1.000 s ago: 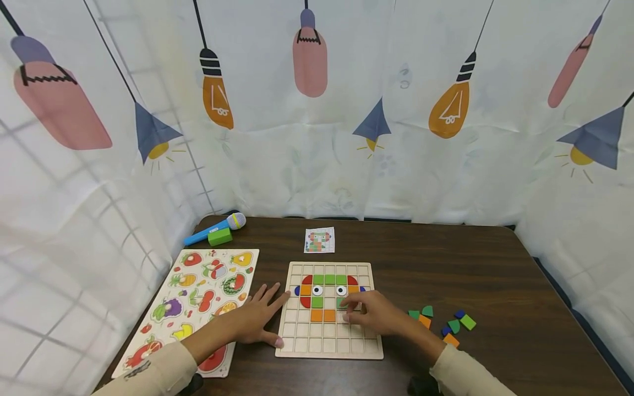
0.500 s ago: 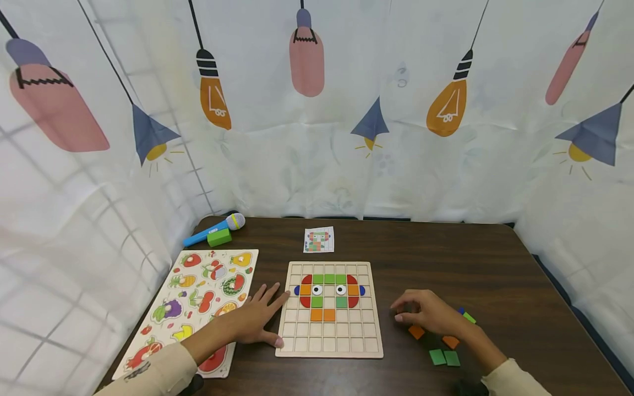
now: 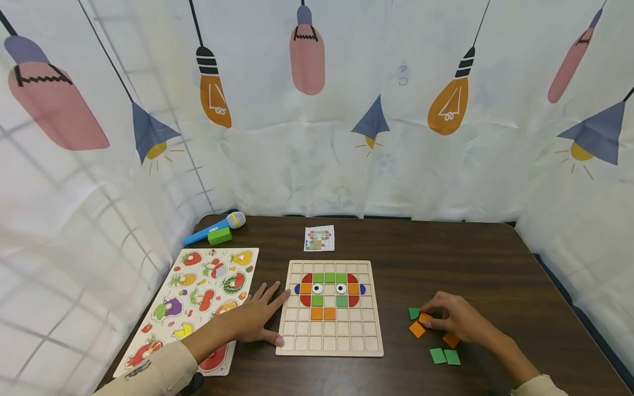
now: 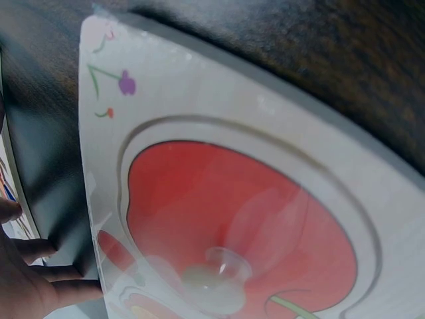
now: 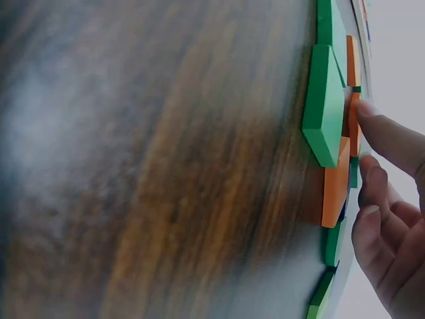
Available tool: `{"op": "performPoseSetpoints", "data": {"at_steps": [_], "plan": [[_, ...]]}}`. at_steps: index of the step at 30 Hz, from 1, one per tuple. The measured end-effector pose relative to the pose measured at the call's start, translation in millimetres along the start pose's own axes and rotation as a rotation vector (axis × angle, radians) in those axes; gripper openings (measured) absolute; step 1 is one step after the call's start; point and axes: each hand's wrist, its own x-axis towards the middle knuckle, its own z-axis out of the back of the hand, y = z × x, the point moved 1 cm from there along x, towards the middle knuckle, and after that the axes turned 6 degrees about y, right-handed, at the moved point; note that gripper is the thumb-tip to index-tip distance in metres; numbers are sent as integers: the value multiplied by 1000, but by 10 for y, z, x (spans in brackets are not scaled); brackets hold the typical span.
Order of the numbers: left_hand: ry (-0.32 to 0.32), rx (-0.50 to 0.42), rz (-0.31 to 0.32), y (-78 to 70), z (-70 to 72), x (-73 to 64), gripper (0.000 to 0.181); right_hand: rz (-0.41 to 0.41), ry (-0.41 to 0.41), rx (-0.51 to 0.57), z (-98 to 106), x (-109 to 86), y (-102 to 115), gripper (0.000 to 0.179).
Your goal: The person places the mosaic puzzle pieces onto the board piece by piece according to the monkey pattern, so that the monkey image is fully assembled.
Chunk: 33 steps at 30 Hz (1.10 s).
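My left hand (image 3: pixel 257 319) lies with fingers spread at the left edge of the wooden grid board (image 3: pixel 329 347), fingertips and thumb touching its rim. Red, green, orange and blue pieces and two eye tiles form a pattern in the board's upper part. To the right of the board, my right hand (image 3: pixel 458 319) is over loose tiles. Its thumb and fingertips pinch an orange square tile (image 3: pixel 424 318), seen edge-on as an orange tile (image 5: pixel 355 123) in the right wrist view. Around it lie another orange tile (image 3: pixel 417 329), green squares (image 3: pixel 444 357) and a green piece (image 3: pixel 414 313).
A fruit puzzle board (image 3: pixel 218 272) lies at the left, partly under my left forearm. Behind it are a blue toy microphone (image 3: pixel 210 231) and a green block (image 3: pixel 219 236). A small pattern card (image 3: pixel 319 238) lies beyond the grid board. A printed curtain (image 3: pixel 327 165) surrounds the table.
My right hand has left the board and moved right to the loose tiles, where it now grips an orange one. A green tile shows below the right eye. My left hand has stayed put.
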Motion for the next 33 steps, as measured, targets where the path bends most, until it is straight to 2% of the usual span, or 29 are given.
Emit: {"op": "performPoseSetpoints", "data": {"at_steps": [9, 16, 20, 23, 27, 33], "plan": [[-5, 6, 0, -22, 17, -27, 107, -33, 9, -43, -3, -22, 28, 36], [1, 2, 15, -7, -3, 4, 105, 13, 28, -47, -9, -19, 23, 27], [1, 5, 10, -7, -3, -8, 106, 50, 41, 2, -44, -4, 9, 23], [2, 9, 7, 0, -3, -6, 106, 74, 22, 14, -61, 12, 23, 21], [0, 9, 5, 9, -1, 10, 106, 72, -15, 5, -59, 54, 107, 26], [5, 11, 15, 18, -21, 30, 106, 109, -3, 64, -104, 213, 336, 28]]}}
